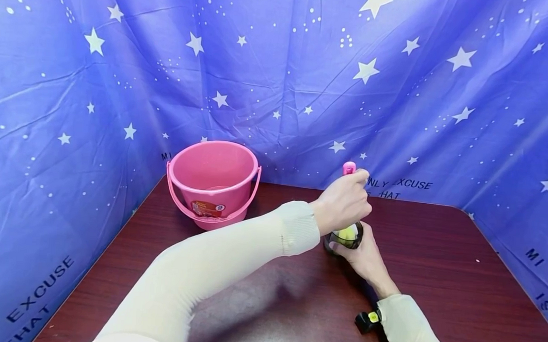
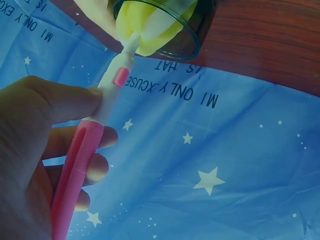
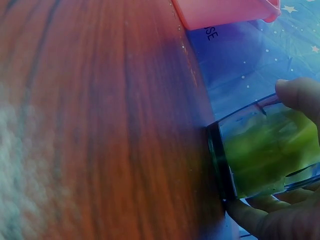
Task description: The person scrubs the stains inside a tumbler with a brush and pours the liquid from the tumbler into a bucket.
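My left hand (image 1: 344, 203) grips the pink and white handle of a sponge cup brush (image 2: 80, 155), its thumb laid along the white part. The brush's yellow sponge head (image 2: 134, 20) sits inside a dark-tinted clear glass (image 3: 270, 150). With fingers and thumb around its side, my right hand (image 1: 367, 256) holds this glass near the tabletop. In the head view the left hand is just above the glass mouth, and the handle's pink end sticks up past the fist. Yellow-green sponge shows through the glass wall in the right wrist view.
A pink bucket (image 1: 228, 199) with its handle folded down stands at the back left of the dark red wooden table (image 1: 436, 262). Blue star-print cloth (image 1: 279, 63) hangs behind and at both sides. A small black device (image 1: 363, 323) is by the right cuff.
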`<state>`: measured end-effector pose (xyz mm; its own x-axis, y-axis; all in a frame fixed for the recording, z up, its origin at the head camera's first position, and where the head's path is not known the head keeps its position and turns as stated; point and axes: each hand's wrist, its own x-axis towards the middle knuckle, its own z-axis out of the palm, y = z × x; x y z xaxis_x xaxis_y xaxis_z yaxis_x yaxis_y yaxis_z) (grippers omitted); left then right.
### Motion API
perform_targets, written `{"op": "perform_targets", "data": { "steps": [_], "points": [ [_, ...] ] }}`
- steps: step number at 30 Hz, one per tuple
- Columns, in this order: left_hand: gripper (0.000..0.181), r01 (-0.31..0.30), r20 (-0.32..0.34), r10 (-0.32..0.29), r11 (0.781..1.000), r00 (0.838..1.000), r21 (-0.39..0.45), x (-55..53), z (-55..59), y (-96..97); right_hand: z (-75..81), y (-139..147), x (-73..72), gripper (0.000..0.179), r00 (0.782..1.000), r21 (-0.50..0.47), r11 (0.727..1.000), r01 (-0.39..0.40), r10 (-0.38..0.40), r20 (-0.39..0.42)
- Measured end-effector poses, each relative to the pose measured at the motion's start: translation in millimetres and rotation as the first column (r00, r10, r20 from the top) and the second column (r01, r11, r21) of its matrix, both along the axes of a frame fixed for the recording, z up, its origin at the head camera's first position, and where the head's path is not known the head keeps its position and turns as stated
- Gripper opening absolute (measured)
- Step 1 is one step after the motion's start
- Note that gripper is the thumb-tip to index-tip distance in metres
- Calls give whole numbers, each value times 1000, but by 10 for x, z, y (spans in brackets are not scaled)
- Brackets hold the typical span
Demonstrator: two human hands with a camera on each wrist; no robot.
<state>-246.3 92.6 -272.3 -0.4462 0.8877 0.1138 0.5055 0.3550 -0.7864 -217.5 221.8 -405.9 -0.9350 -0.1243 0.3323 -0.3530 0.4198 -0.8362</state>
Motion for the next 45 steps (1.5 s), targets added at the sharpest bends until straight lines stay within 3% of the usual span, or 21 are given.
{"op": "perform_targets", "data": {
  "steps": [6,14,22,31,38,45],
  "points": [
    [36,4,-19,-4,1000,1000,15,-25,-11,4,-10,6,-13,43,1000,-8,1000,-10,10,-2],
    [39,-14,-36,15,1000,999,19,-68,-24,18,-7,-4,24,54,998,33,998,53,-54,36],
    [36,-58,-6,58,998,998,10,-113,-26,7,-26,7,-18,46,1000,-1,1000,6,-6,26],
    [32,-72,9,72,997,997,8,-144,-40,-24,-25,1,8,60,994,59,995,80,-84,67],
    [35,-52,6,52,999,999,14,-127,-42,-19,-331,141,-166,69,993,66,993,96,-100,63],
    [37,-19,-3,19,1000,1000,-5,-88,-24,-19,-354,146,-168,76,989,90,989,113,-120,80]
  ]
}}
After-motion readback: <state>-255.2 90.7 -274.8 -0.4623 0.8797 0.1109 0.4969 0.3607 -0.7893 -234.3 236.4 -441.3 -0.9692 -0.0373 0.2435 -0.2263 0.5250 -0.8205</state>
